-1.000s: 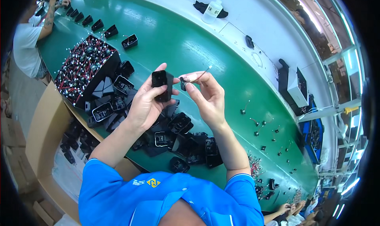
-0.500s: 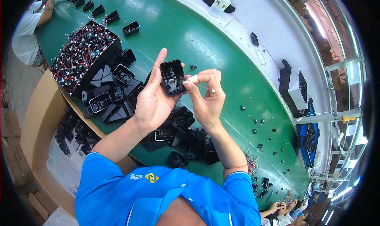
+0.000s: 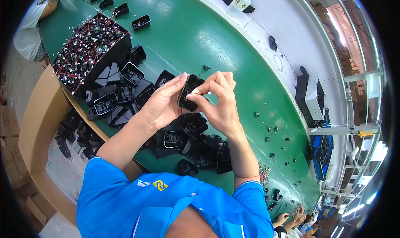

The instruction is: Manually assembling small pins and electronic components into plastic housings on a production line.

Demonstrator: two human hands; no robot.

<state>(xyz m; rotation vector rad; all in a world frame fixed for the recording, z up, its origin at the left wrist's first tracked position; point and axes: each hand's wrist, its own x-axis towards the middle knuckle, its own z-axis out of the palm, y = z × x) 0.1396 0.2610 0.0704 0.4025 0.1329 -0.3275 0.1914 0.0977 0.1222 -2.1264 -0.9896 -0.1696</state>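
Just beyond the blue shirt [image 3: 175, 204], the left hand [image 3: 160, 106] is holding a black case [image 3: 188, 88] with its fingers part-curled around it. The right hand [image 3: 220, 102] is working at the opening, thumb and forefinger drawn near together; whether they are gripping anything is hidden. A red wire [image 3: 203, 93] is sticking out beside them, so this case is seemingly still being filled, though its inside is too covered to judge. Compared with half a second ago, the case is tilting more onto its edge and the right fingertips are covering its opening. Loose cases [image 3: 187, 168] are lying heaped nearby, seemingly waiting. Farther off, a box [image 3: 114, 58] is brimming with wired parts [image 3: 89, 50], and spaced-out cases [image 3: 141, 22] are lining the green table [image 3: 250, 83].
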